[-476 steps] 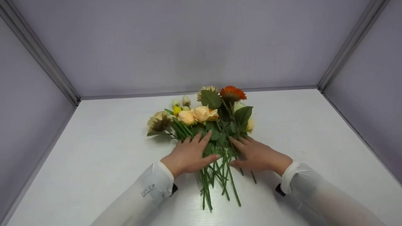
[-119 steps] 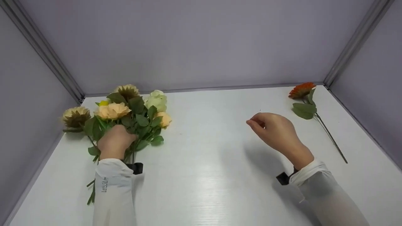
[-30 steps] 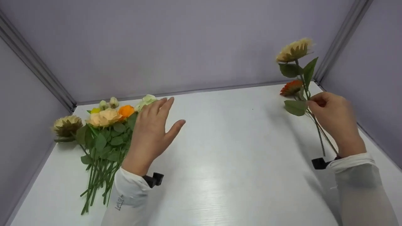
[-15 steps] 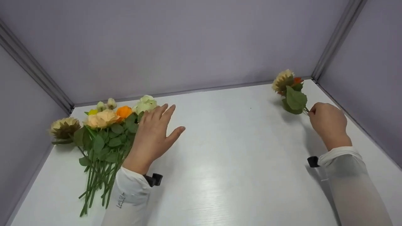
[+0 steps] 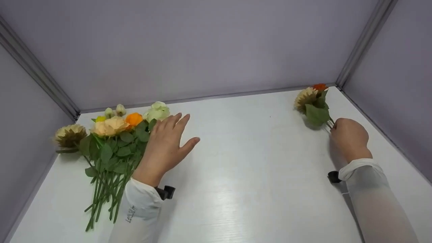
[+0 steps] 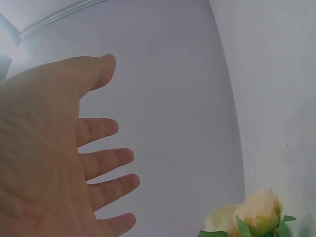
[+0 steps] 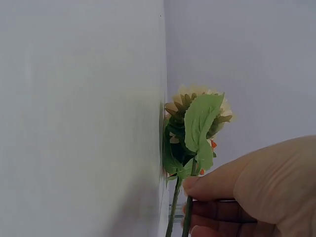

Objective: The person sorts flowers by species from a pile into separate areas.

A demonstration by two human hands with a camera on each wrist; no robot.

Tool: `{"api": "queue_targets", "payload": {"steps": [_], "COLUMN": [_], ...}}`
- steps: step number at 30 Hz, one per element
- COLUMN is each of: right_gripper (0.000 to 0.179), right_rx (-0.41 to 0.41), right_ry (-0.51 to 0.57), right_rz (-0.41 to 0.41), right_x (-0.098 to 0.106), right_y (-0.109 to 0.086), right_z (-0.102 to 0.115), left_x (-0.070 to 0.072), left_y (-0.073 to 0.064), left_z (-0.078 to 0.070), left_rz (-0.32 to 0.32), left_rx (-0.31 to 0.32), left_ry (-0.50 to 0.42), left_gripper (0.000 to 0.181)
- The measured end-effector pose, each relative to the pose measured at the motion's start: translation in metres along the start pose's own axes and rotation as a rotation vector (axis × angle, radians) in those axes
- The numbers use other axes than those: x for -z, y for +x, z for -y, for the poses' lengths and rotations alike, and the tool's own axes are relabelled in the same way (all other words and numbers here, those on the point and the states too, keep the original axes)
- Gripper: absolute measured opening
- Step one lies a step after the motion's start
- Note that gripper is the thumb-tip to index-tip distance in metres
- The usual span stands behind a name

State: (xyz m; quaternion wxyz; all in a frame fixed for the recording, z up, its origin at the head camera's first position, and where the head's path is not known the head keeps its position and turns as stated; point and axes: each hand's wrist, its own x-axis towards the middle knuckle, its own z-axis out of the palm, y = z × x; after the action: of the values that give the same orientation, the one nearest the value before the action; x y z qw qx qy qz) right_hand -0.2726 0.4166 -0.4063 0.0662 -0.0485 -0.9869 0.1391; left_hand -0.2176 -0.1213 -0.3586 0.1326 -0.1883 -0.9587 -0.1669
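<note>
At the right, my right hand (image 5: 349,138) pinches the stem of a cream flower (image 5: 305,98) between thumb and fingers. In the right wrist view this stem (image 7: 187,217) runs between the thumb and curled fingers, with a second stem just beside it. An orange-red flower (image 5: 320,87) lies behind the cream one, partly hidden by its leaves. My left hand (image 5: 165,145), fingers spread and holding nothing, hovers at the right side of a flower bunch (image 5: 111,155). It covers part of the bunch's leaves and stems. In the left wrist view the palm (image 6: 39,163) is bare.
The bunch on the left of the white table (image 5: 229,175) holds peach roses (image 5: 109,126), an orange bloom (image 5: 134,119), a pale green bloom (image 5: 158,111), tulip buds (image 5: 120,109) and another cream flower (image 5: 71,136). Grey walls (image 5: 209,50) enclose the back and sides.
The bunch went from the middle to the left, and the orange-red flower to the right. Within the last second my right hand lowered the cream flower beside it; the left hand barely moved.
</note>
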Motion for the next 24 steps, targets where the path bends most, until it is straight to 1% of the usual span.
{"api": "queue_targets", "payload": {"steps": [5,10,13,16,20,24], "right_gripper": [0.013,0.014,0.013,0.015,0.024,0.038], "right_rx": [-0.011,-0.009,-0.009,-0.006,-0.007,-0.036], "right_ry": [0.01,0.017,0.018,0.024,0.047,0.062], "right_rz": [0.019,0.039,0.04,0.029,0.014,-0.021], "right_x": [0.0,0.0,0.001,0.003,0.013,0.03], "right_y": [0.0,-0.003,-0.003,-0.004,-0.007,-0.011], "right_z": [-0.004,-0.003,-0.002,-0.001,0.001,0.01], "left_x": [-0.001,-0.001,-0.001,0.0,0.001,-0.001], "left_y": [0.0,0.0,0.0,-0.001,0.0,0.0], "left_z": [0.001,0.001,0.001,0.001,0.002,0.004], "left_rz": [0.009,0.013,0.016,0.025,0.039,0.052], "left_rx": [-0.003,-0.013,-0.015,-0.004,0.016,0.024], "left_ry": [0.007,0.02,0.024,0.018,0.012,0.021], "left_gripper": [0.073,0.073,0.073,0.073,0.073,0.073]}}
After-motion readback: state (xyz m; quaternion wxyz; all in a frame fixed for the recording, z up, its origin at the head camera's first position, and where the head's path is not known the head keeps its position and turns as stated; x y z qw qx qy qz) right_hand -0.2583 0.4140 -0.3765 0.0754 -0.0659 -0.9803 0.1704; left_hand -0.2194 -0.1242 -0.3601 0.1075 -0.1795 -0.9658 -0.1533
